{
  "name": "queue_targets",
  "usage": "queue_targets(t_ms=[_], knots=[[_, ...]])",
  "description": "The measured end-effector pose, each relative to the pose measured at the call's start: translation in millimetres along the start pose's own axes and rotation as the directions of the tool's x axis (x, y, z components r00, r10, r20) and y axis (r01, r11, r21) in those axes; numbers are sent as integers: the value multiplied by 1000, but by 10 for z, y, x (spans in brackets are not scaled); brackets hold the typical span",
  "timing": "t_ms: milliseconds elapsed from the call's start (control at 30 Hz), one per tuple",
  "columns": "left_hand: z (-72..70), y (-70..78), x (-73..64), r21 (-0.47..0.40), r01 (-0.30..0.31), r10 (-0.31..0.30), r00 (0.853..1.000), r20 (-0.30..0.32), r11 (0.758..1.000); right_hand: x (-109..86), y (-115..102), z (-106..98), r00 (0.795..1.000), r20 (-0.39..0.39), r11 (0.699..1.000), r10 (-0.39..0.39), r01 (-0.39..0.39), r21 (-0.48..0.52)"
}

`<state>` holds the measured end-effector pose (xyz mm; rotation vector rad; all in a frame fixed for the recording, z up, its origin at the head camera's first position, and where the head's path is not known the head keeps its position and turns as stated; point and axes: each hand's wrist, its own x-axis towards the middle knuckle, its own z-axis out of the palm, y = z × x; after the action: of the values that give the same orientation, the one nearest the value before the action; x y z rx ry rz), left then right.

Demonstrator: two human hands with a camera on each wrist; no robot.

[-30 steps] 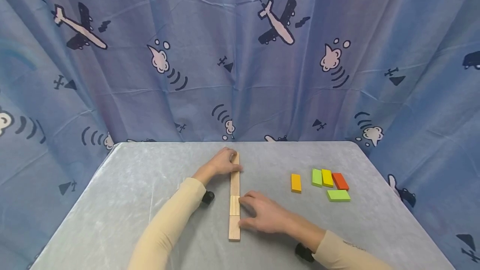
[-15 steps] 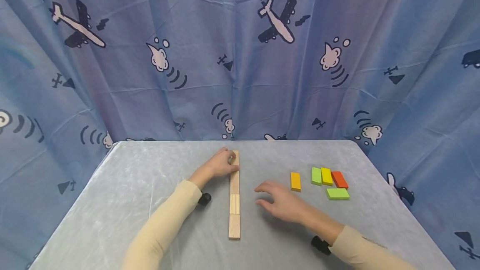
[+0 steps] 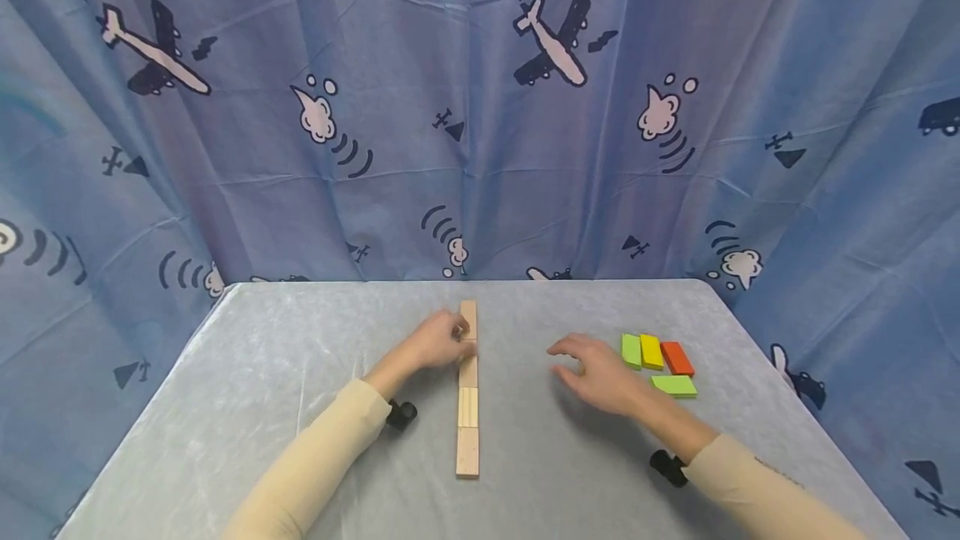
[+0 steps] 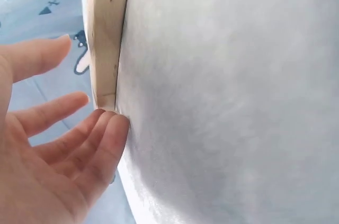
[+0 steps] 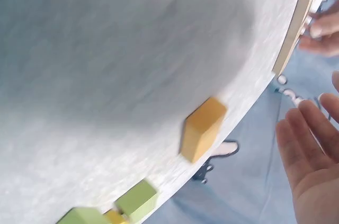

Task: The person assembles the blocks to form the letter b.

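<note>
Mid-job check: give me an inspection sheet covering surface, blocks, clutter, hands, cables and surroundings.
Surface: pale grey tabletop.
Blocks: straight row of plain wooden blocks; orange block apart; two green blocks, yellow block and red block grouped at right.
Clutter: nothing seen.
Hands: left hand at the row's farther half, contact unclear; right hand near the orange block, holding nothing.
Cables: nothing seen.
Surroundings: blue airplane-print curtain behind the tabletop.

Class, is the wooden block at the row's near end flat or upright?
Flat: in the head view, the wooden block shows its long face upward.
</note>
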<state>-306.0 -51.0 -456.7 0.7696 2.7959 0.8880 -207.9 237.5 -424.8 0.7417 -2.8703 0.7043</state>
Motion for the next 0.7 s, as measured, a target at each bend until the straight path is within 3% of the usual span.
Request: queue_targets(t_ms=[200,400,700], knots=[[10,6,-119,-52,23,-22,1000,14,998,-4,179,-43,999,-23,999,42,-42,-21],[31,32,-209,-90,13,-12,1000,15,996,-29,336,-79,994,5,994,109,-109,8],[54,55,-338,-108,64,-61,998,31,992,-28,510,-74,993,40,991,111,-114,70]])
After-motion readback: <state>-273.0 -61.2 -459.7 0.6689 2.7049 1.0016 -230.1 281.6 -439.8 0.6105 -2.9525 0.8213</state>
